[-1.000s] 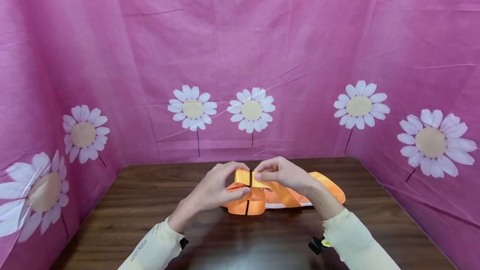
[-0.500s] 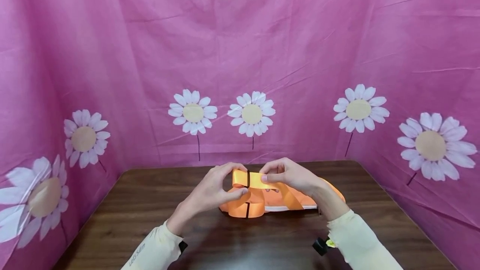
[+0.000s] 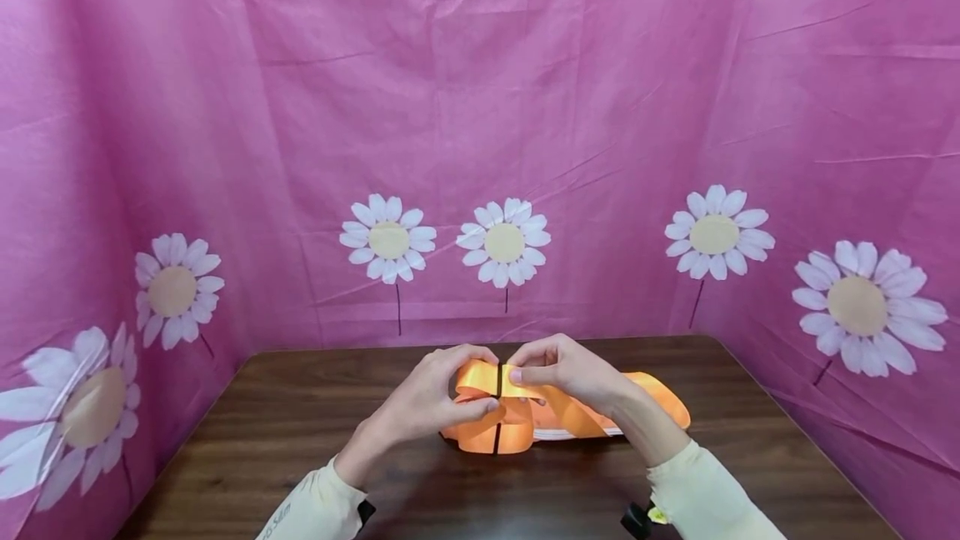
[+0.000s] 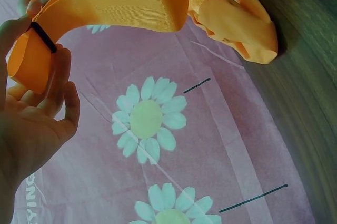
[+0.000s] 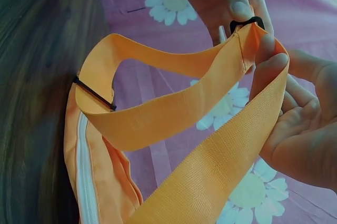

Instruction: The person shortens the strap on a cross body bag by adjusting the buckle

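An orange webbing strap [image 3: 480, 377] is raised over the table, threaded through a black slide buckle [image 3: 499, 380]. My left hand [image 3: 420, 402] holds this buckle between thumb and fingers at its top and bottom, with a strap loop bulging inside the grip. Just right of the buckle, my right hand [image 3: 573, 373] pinches the strap between thumb and fingers. Lower down, a second black buckle [image 5: 95, 95] sits on another strap loop. The strap belongs to an orange fabric bag [image 3: 656, 398] with a white zipper [image 5: 84, 155], lying on the table and partly hidden by my right arm.
The brown wood-grain table [image 3: 300, 440] carries the bag near its middle. A pink curtain [image 3: 600, 107] printed with white daisies hangs behind and along both sides. A black object [image 3: 636, 519] shows at my right sleeve.
My right hand slid right along the strap, then came back left beside the buckle. The loop at my left hand has widened leftward. The head view has tilted up slightly.
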A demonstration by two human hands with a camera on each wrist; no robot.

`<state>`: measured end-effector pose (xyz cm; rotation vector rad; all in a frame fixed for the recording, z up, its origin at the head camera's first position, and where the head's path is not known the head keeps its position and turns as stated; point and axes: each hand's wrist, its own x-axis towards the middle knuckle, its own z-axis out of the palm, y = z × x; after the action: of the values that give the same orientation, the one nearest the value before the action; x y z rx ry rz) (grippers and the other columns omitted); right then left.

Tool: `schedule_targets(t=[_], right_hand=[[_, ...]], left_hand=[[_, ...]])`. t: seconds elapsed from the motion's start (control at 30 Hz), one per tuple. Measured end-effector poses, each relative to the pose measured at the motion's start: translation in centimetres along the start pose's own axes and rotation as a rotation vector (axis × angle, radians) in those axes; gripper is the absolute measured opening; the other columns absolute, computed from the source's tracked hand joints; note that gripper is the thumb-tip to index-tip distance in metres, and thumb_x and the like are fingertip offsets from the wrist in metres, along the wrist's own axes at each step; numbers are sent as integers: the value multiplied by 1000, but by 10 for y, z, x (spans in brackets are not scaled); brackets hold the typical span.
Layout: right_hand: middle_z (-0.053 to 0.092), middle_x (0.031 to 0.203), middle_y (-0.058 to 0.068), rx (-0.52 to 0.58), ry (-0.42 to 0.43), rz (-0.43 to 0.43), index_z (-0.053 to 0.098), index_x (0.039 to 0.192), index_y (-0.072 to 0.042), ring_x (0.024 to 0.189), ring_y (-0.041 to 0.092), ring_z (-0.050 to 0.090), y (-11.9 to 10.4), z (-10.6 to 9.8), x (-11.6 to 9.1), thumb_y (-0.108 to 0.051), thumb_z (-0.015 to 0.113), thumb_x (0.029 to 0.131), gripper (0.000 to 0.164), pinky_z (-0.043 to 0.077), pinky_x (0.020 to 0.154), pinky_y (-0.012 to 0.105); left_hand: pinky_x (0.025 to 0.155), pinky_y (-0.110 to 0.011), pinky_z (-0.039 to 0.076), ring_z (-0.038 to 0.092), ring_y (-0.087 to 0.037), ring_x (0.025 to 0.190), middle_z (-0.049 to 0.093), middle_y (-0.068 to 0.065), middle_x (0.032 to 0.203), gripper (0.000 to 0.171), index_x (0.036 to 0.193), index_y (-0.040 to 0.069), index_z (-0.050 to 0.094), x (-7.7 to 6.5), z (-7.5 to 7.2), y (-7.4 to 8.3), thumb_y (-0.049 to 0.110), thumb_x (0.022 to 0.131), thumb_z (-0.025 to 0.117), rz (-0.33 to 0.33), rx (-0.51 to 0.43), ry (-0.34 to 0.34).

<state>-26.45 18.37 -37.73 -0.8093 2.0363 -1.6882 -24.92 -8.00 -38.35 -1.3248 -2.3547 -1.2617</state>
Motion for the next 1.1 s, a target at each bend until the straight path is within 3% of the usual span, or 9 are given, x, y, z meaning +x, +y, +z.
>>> schedule_targets(t=[0.33, 0.5, 0.63, 0.73, 0.83, 0.97, 1.1], right_hand=[[72, 87, 17, -43, 19, 26, 78, 104, -7, 98, 30, 63, 6, 7, 0, -23, 73, 96, 18, 45, 97, 46], [66, 77, 21, -26, -47, 43, 75, 103, -3, 66, 26, 59, 5, 6, 2, -28, 65, 102, 27, 50, 81, 39], [64, 75, 24, 5, -98, 36, 72, 102, 1, 53, 23, 52, 5, 9, 3, -29, 64, 102, 31, 50, 70, 34], [64, 75, 25, 4, -106, 41, 72, 97, 1, 53, 23, 52, 5, 12, 4, -28, 66, 101, 30, 51, 75, 36], [64, 75, 27, 4, -89, 44, 70, 92, 2, 54, 24, 54, 3, 13, 3, -26, 69, 99, 30, 51, 82, 41], [62, 74, 26, 31, -26, 16, 67, 89, 4, 58, 25, 55, 0, 10, 2, -25, 68, 99, 30, 46, 91, 48], [59, 73, 20, 77, 15, -13, 62, 89, 4, 69, 28, 57, -4, 8, 1, -25, 66, 101, 31, 43, 94, 49]], left_hand=[[56, -28, 52, 62, -22, 69, 64, 12, 92, 41, 119, 17, 65, -2, 6, -2, 26, 85, 86, 9, 19, 21], [58, -27, 52, 61, -12, 73, 64, 14, 96, 41, 117, 18, 66, 0, 4, -2, 26, 83, 87, 30, 82, 59], [76, -31, 48, 58, -7, 85, 65, 16, 101, 42, 117, 18, 67, 0, 5, -3, 29, 81, 87, 66, 174, 75], [88, -39, 43, 56, -6, 95, 66, 17, 108, 45, 119, 19, 67, 0, 7, -4, 34, 81, 87, 71, 220, 67], [95, -45, 39, 56, -8, 105, 64, 14, 118, 58, 131, 19, 61, -1, 7, -6, 38, 82, 86, 27, 199, 62], [104, -50, 34, 50, -13, 124, 55, 13, 138, 85, 149, 22, 45, -2, 6, -13, 47, 79, 87, -96, 173, 63], [106, -52, 32, 46, -9, 128, 51, 19, 138, 71, 141, 31, 49, -3, 7, -21, 49, 82, 84, -138, 159, 3]])
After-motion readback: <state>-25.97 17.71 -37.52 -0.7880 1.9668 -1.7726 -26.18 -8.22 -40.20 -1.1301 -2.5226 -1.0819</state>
